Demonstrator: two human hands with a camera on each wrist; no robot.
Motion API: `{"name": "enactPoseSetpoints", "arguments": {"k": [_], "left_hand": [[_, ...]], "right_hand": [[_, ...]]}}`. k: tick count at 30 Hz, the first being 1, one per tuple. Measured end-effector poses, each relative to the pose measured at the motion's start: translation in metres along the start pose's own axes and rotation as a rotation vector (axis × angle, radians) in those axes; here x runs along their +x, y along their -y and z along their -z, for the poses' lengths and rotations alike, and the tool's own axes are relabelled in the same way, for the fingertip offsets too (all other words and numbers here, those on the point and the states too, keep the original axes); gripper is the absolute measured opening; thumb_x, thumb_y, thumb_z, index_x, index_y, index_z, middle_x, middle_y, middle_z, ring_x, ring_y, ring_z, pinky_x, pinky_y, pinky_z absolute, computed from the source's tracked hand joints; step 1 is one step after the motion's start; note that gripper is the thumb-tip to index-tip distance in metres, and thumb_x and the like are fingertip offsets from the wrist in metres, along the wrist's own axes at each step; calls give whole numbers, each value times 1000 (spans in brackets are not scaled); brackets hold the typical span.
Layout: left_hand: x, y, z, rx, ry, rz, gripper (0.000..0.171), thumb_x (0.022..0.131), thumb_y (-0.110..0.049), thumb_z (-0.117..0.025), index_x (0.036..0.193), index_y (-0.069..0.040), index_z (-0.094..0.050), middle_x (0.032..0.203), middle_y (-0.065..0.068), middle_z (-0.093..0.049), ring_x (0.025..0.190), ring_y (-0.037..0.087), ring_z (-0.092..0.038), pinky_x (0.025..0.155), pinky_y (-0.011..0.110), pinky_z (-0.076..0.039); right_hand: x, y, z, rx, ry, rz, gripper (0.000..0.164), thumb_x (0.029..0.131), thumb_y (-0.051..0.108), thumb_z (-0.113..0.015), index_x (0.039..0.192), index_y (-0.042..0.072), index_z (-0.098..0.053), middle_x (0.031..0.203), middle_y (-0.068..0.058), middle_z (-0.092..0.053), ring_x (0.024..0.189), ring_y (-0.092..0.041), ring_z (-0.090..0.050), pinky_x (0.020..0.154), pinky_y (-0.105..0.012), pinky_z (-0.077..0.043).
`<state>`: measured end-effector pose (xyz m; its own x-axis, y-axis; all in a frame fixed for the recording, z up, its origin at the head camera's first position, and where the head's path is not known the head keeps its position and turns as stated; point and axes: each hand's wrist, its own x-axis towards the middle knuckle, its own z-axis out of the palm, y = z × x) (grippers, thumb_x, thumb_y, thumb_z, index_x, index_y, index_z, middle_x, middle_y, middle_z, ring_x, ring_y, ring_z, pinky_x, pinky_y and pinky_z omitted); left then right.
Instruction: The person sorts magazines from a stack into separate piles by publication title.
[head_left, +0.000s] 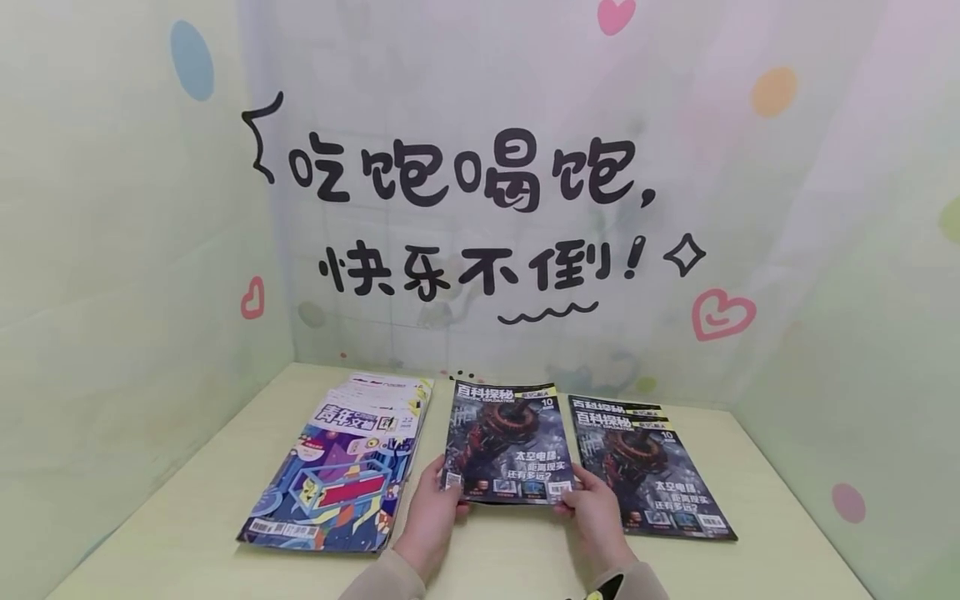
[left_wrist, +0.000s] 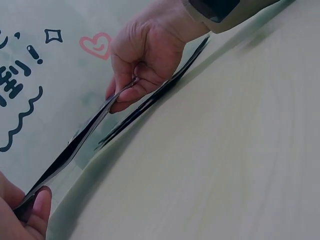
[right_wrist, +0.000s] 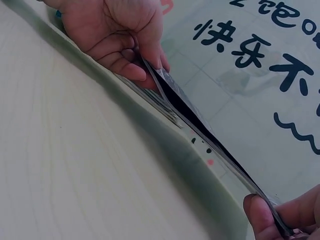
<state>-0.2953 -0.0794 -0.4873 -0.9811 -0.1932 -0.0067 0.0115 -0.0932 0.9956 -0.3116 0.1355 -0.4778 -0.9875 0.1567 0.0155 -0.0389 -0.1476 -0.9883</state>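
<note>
A dark-covered magazine (head_left: 502, 442) is held above the middle of the table by both hands. My left hand (head_left: 435, 512) pinches its lower left corner, thumb on the cover and fingers beneath. At the lower right corner my right hand (head_left: 596, 508) pinches it the same way. Both wrist views show the magazine edge-on and raised off the tabletop, its pages slightly parted; the left wrist view shows the right hand (left_wrist: 147, 55) gripping the edge, and the right wrist view shows the left hand (right_wrist: 112, 37) doing so.
To the left lies a stack of colourful magazines (head_left: 337, 483), slightly fanned at the back. On the right, more dark magazines (head_left: 652, 475) with the same cover overlap. The pale table (head_left: 510, 558) meets a back wall (head_left: 480, 350) with black lettering and side walls.
</note>
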Motion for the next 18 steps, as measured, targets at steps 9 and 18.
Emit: {"name": "enactPoseSetpoints", "arguments": {"k": [9,18], "left_hand": [[-20,1,-35,-105,126,2,63,91,6,-46,146,5,-16,124,28,-51,76,17,-57,67,30,-51],[-36,9,-73,-183,256,-5,67,85,9,-50,142,7,-15,113,22,-55,72,17,-58,65,30,-52]], "right_hand": [[-2,14,49,-22,9,-60,63,83,-18,-47,143,-16,-25,94,-11,-51,69,-13,-54,59,-25,-53],[-6,23,100,-71,-19,-108,65,85,-18,-44,145,-13,-22,89,-5,-56,68,-13,-54,61,-25,-53]]}}
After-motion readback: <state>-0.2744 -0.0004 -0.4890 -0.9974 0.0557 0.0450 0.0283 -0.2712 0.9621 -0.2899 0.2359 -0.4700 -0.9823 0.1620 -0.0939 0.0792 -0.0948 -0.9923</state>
